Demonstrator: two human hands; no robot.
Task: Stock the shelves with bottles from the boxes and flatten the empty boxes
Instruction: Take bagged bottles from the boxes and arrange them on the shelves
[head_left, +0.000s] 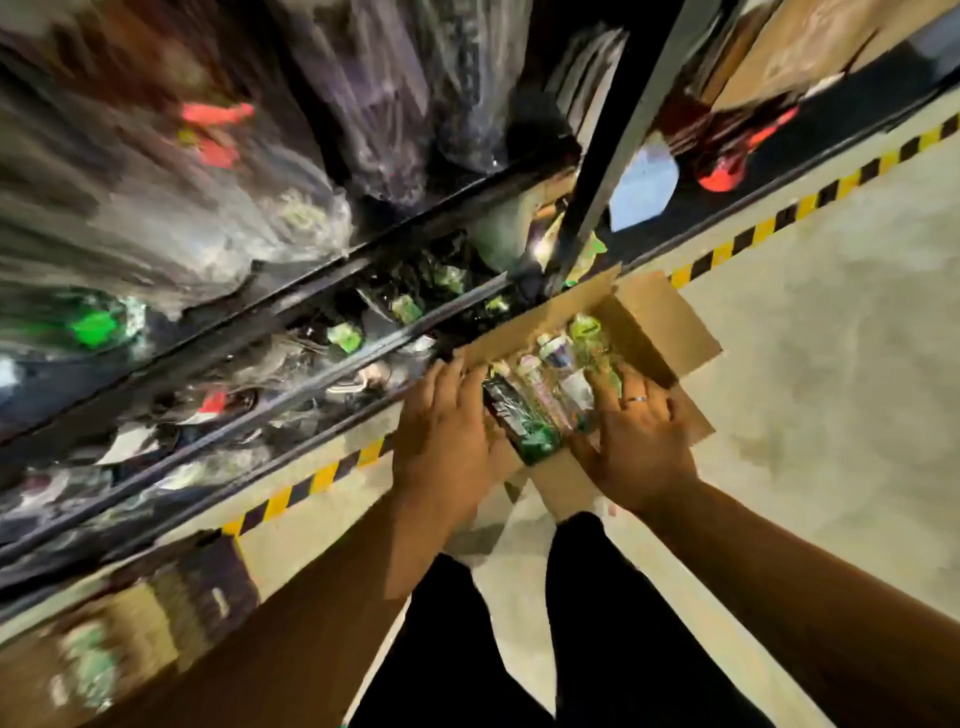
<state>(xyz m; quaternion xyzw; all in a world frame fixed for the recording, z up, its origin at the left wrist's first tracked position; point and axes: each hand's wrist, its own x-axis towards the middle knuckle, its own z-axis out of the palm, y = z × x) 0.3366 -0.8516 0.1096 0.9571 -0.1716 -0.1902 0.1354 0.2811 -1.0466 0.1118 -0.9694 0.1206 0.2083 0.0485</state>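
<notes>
Both left hand (447, 431) and right hand (636, 434) rest flat-fingered at the box (662, 317); bottles (519, 421) lie caps toward the shelves (291, 306).

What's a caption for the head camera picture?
Left hand and right hand at an open box of bottles by shelves.

— Brown cardboard box (649, 317)?
— Open, flaps splayed, on the floor right of centre, just beside the dark metal shelves (332, 312).
— Plastic bottles (556, 364)?
— Packed side by side inside, white caps showing; dark green-labelled bottle (519, 421) leftmost. Blurred.
</notes>
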